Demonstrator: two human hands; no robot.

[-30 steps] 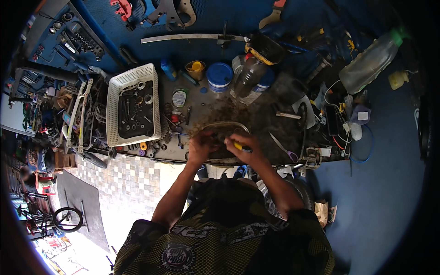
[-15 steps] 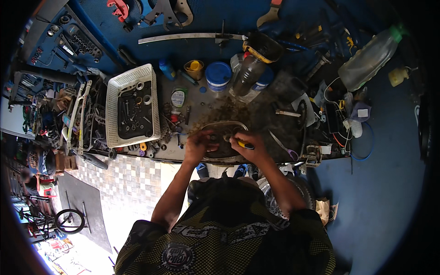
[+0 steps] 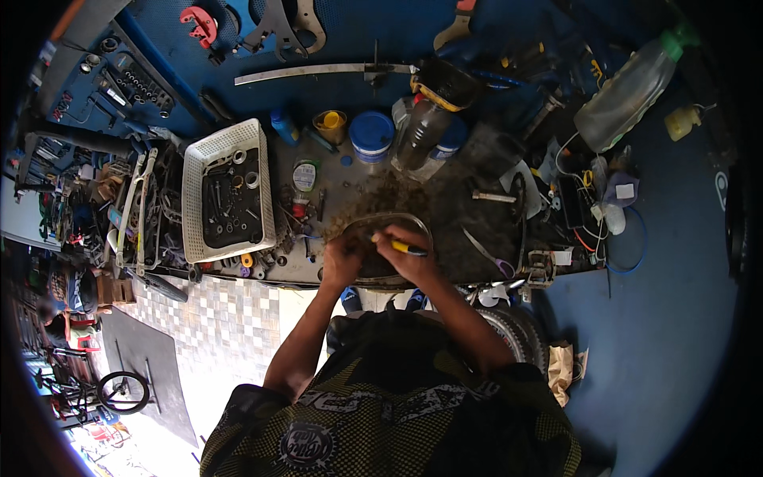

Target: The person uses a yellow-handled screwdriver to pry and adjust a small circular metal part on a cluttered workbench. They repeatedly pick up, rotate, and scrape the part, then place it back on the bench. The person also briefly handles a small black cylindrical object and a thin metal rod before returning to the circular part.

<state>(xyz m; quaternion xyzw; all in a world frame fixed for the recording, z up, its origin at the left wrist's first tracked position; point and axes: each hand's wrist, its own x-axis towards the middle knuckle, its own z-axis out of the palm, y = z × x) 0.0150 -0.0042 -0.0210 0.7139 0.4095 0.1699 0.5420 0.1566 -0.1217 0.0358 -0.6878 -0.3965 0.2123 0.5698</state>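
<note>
Both of my hands are over a dark, grimy tub [image 3: 430, 238] with a pale rim, at the front of the workbench. My right hand [image 3: 407, 253] grips a tool with a yellow and black handle [image 3: 407, 248]; its working end is hidden by my fingers and the dark inside. My left hand [image 3: 342, 262] is at the tub's left side with its fingers curled inward. Something small and dark may be in it, too dim to name. My two hands are close together. Brown grime stains the bench just beyond the tub.
A white plastic basket [image 3: 269, 199] of metal parts stands left. Behind the tub are a blue-lidded container [image 3: 371, 133] and a dark bottle [image 3: 427, 137]. Purple-handled scissors [image 3: 503, 266] lie right, by a bench edge holding pedals [image 3: 542, 268] and cables.
My right hand has moved left, toward my left hand, with the yellow and black tool in it. My left hand's fingers, more spread before, are now curled in.
</note>
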